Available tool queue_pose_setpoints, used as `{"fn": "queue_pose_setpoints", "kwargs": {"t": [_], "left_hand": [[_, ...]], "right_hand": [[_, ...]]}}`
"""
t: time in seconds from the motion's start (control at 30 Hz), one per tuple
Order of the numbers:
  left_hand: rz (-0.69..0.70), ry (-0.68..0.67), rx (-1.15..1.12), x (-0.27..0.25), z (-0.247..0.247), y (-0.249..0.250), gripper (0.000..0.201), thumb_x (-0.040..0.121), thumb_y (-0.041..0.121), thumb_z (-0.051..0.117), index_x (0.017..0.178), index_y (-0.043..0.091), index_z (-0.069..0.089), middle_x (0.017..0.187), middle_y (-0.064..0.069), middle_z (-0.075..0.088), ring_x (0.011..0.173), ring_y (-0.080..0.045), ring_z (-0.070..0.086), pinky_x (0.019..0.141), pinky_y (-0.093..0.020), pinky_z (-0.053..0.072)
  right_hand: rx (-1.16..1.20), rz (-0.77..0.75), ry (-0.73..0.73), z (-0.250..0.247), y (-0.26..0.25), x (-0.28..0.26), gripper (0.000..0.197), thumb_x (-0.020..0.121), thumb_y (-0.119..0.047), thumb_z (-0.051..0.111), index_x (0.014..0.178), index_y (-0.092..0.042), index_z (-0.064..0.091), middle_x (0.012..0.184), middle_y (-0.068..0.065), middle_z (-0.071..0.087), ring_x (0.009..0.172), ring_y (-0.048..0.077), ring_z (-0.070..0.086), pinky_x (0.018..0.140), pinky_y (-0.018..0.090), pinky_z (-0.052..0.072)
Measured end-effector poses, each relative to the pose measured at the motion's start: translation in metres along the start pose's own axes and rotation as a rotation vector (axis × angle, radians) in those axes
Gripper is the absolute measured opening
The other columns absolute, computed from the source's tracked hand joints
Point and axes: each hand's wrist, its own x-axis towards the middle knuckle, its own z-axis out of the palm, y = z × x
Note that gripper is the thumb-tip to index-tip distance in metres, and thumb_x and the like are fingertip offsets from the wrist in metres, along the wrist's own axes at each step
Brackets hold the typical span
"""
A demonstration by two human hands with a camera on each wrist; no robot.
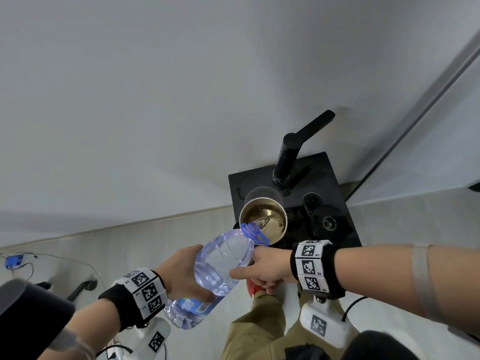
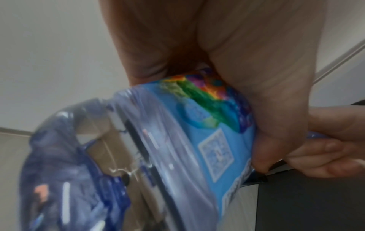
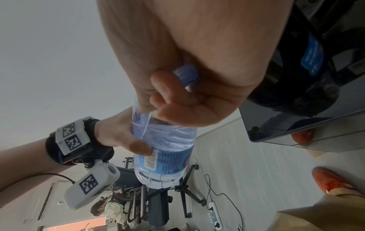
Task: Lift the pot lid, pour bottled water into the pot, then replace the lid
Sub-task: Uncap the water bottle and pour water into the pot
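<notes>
A clear water bottle (image 1: 223, 261) with a blue label is tilted, and its open mouth reaches the near rim of the pot (image 1: 262, 196). The pot stands uncovered on a black stand (image 1: 337, 178), and its shiny inside shows. Its dark lid (image 1: 326, 223) lies on the stand to the pot's right. My left hand (image 1: 181, 271) grips the bottle's lower body by the label (image 2: 197, 140). My right hand (image 1: 262, 266) holds the bottle's shoulder (image 3: 164, 137) with curled fingers. I cannot make out a stream of water.
A black tap-like arm (image 1: 288, 157) rises from the stand behind the pot. A pale wall stands beyond. On the floor are cables, a blue device (image 1: 11, 261), a chair base (image 3: 187, 184) and a power strip (image 3: 214, 215). My orange shoe (image 3: 331, 182) is below.
</notes>
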Motion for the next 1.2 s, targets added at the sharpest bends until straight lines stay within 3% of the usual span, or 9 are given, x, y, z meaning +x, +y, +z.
{"fn": "queue_pose_setpoints", "kwargs": {"t": [0.17, 0.33, 0.43, 0.53, 0.6, 0.77, 0.93, 1.1, 1.2], "left_hand": [[-0.009, -0.018, 0.025, -0.001, -0.003, 0.003, 0.076, 0.041, 0.053, 0.085, 0.11, 0.03, 0.062, 0.103, 0.011, 0.071, 0.095, -0.014, 0.072, 0.086, -0.037, 0.063], [0.011, -0.063, 0.026, -0.002, -0.009, 0.007, 0.061, 0.046, 0.045, 0.086, 0.102, 0.037, 0.062, 0.097, 0.013, 0.073, 0.089, -0.01, 0.073, 0.077, -0.026, 0.061], [0.006, -0.068, 0.039, -0.004, -0.012, 0.01, 0.059, 0.047, 0.044, 0.086, 0.1, 0.035, 0.062, 0.096, 0.012, 0.074, 0.088, -0.01, 0.074, 0.078, -0.029, 0.062], [0.015, -0.074, 0.045, -0.005, -0.013, 0.01, 0.054, 0.049, 0.043, 0.086, 0.096, 0.037, 0.061, 0.094, 0.014, 0.074, 0.086, -0.008, 0.073, 0.073, -0.026, 0.06], [0.022, -0.093, 0.075, -0.007, -0.014, 0.012, 0.047, 0.052, 0.04, 0.086, 0.091, 0.037, 0.06, 0.09, 0.013, 0.072, 0.083, -0.009, 0.072, 0.069, -0.022, 0.057], [0.035, -0.121, 0.12, -0.008, -0.017, 0.015, 0.054, 0.056, 0.04, 0.086, 0.105, 0.027, 0.066, 0.098, 0.008, 0.076, 0.087, -0.013, 0.073, 0.075, -0.025, 0.06], [0.039, -0.135, 0.129, -0.01, -0.019, 0.016, 0.054, 0.054, 0.042, 0.085, 0.103, 0.028, 0.066, 0.096, 0.009, 0.075, 0.088, -0.015, 0.074, 0.072, -0.022, 0.057], [0.049, -0.132, 0.129, -0.012, -0.021, 0.02, 0.062, 0.056, 0.04, 0.087, 0.112, 0.024, 0.067, 0.105, 0.005, 0.077, 0.096, -0.019, 0.075, 0.087, -0.035, 0.063], [0.053, -0.124, 0.118, -0.012, -0.021, 0.021, 0.066, 0.053, 0.042, 0.086, 0.114, 0.024, 0.067, 0.106, 0.007, 0.077, 0.096, -0.018, 0.074, 0.087, -0.035, 0.063]], "right_hand": [[0.021, -0.009, -0.018, -0.002, -0.001, -0.003, 0.035, 0.094, -0.045, 0.062, 0.075, -0.017, 0.053, 0.044, -0.005, 0.046, 0.036, 0.01, 0.037, 0.045, 0.02, 0.042], [0.046, -0.014, -0.037, -0.003, -0.002, -0.004, 0.034, 0.095, -0.044, 0.061, 0.077, -0.017, 0.052, 0.04, -0.007, 0.046, 0.033, 0.008, 0.037, 0.042, 0.018, 0.041], [0.051, -0.014, -0.048, -0.004, -0.004, -0.005, 0.035, 0.095, -0.044, 0.061, 0.076, -0.017, 0.053, 0.039, -0.007, 0.046, 0.033, 0.009, 0.037, 0.042, 0.018, 0.04], [0.07, -0.012, -0.069, -0.003, -0.004, -0.006, 0.029, 0.096, -0.043, 0.06, 0.087, -0.015, 0.056, 0.039, -0.007, 0.046, 0.034, 0.009, 0.036, 0.041, 0.018, 0.039], [0.075, -0.015, -0.068, -0.002, -0.005, -0.007, 0.033, 0.096, -0.043, 0.06, 0.079, -0.016, 0.054, 0.037, -0.007, 0.045, 0.033, 0.009, 0.036, 0.042, 0.019, 0.04], [0.069, -0.015, -0.073, -0.002, -0.007, -0.01, 0.039, 0.097, -0.044, 0.059, 0.069, -0.018, 0.051, 0.036, -0.007, 0.044, 0.035, 0.01, 0.037, 0.047, 0.021, 0.041], [0.077, -0.008, -0.073, -0.002, -0.006, -0.009, 0.037, 0.096, -0.043, 0.059, 0.074, -0.015, 0.054, 0.037, -0.007, 0.045, 0.034, 0.01, 0.036, 0.045, 0.02, 0.041], [0.082, -0.006, -0.076, -0.003, -0.003, -0.006, 0.041, 0.095, -0.045, 0.061, 0.105, -0.006, 0.058, 0.042, -0.005, 0.044, 0.034, 0.011, 0.034, 0.04, 0.019, 0.039], [0.091, -0.008, -0.071, -0.003, -0.001, -0.004, 0.036, 0.094, -0.046, 0.062, 0.097, -0.011, 0.056, 0.042, -0.004, 0.043, 0.035, 0.012, 0.033, 0.04, 0.019, 0.039]]}}
